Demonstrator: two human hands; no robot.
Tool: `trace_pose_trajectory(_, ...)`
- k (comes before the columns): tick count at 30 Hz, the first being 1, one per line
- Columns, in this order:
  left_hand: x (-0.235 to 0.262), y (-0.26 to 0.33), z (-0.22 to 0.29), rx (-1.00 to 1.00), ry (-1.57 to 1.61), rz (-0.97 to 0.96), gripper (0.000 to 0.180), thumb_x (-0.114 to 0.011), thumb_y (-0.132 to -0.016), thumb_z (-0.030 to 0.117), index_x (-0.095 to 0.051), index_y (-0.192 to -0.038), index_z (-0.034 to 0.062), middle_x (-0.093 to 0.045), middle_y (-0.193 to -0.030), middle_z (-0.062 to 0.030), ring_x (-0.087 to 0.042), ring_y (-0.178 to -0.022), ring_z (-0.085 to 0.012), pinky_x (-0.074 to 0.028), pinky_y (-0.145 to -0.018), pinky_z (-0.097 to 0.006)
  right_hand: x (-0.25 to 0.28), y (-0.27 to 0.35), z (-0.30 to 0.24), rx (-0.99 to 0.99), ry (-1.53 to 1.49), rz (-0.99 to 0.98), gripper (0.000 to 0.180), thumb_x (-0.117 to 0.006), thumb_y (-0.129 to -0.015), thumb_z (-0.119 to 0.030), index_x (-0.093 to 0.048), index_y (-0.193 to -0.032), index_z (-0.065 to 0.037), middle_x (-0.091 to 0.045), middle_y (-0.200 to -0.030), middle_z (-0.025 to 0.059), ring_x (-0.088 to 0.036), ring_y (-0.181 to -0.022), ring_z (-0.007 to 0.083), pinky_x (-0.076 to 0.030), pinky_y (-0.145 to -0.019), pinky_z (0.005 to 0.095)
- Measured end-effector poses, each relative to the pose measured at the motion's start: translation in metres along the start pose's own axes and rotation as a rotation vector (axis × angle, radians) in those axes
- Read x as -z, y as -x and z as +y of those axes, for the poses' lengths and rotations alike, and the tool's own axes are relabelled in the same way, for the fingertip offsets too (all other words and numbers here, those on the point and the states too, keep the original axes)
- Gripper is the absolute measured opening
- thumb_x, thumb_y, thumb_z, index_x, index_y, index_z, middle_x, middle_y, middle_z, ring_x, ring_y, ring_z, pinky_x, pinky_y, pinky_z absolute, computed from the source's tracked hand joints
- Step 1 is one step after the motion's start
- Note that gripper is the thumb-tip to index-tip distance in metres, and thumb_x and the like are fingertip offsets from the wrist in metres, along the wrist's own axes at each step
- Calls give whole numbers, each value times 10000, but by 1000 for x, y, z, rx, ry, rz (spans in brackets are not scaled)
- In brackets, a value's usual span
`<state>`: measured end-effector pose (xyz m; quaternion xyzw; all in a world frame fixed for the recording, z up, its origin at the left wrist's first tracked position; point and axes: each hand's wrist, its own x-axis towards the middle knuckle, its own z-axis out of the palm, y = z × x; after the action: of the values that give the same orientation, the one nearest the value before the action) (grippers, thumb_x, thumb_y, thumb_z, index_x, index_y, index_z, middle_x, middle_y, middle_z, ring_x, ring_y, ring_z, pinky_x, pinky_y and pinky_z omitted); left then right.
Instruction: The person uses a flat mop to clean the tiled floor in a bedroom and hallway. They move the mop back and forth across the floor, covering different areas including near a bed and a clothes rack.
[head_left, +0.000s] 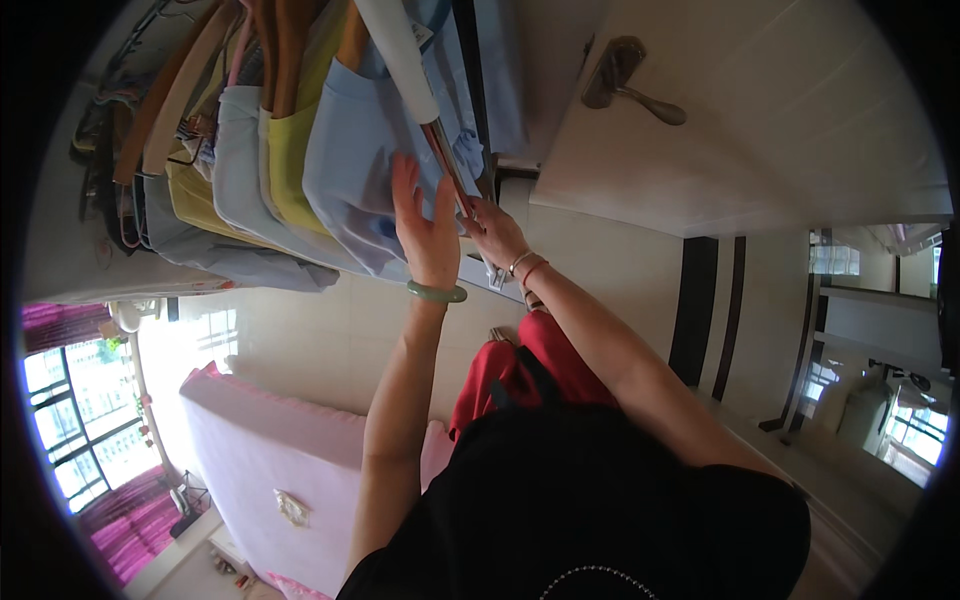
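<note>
My right hand (497, 235) is closed around the lower, shiny metal part of a pole (440, 150). The upper part of that pole is a thick white sleeve (398, 65) slanting up out of view. Just to the left, my left hand (428, 240) has its fingers stretched upward and holds nothing; a green bangle circles its wrist. Behind those fingers hangs a light blue shirt (345, 145); I cannot tell whether they touch it. A yellow garment (291, 170) and a pale grey-blue garment (240, 165) hang beside it, several of the clothes on wooden hangers (290, 50).
A door (760, 120) with a metal lever handle (640, 95) stands at the upper right. A bed with a pink cover (290, 430) lies at the lower left, near a window (85, 420) with magenta curtains. A dark strip (693, 315) crosses the floor at the right.
</note>
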<state>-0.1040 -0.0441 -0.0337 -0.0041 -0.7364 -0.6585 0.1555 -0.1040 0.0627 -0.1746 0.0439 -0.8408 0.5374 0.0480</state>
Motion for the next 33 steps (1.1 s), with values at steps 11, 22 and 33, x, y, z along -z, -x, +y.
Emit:
trace_pose_trajectory(11, -21, -12, -4, 44, 86, -59, 645, -649, -938, 108, -324, -1485, 5, -467, -1412, -159, -458, -1298, -226, -348, -1091, -336, -2, -5, 20, -89, 3, 15, 361, -627, -869, -264, -573, -1136, -27, -640, -939, 228, -624, -898, 407, -504, -782, 477)
trace_pose_trajectory(22, -52, 4, 37, -482, -122, 35, 584, -624, -911, 50, -391, -1442, -16, -452, -1447, -186, -424, -1351, -303, -303, -1125, -399, 97, -16, -14, -147, -416, 475, 323, -499, -1018, -245, -663, -1122, 13, -720, -997, 108, -685, -915, 186, -533, -819, 308)
trace_pose_trajectory(33, -204, -87, 33, 32, 424, -370, 595, -455, -1038, 359, -335, -1483, -19, -450, -1455, -150, -408, -1336, -194, -306, -1101, -288, 212, -63, -28, -204, -1230, 803, 477, -567, -990, -387, -505, -1272, -7, -558, -1318, 133, -555, -1202, 262, -491, -957, 399)
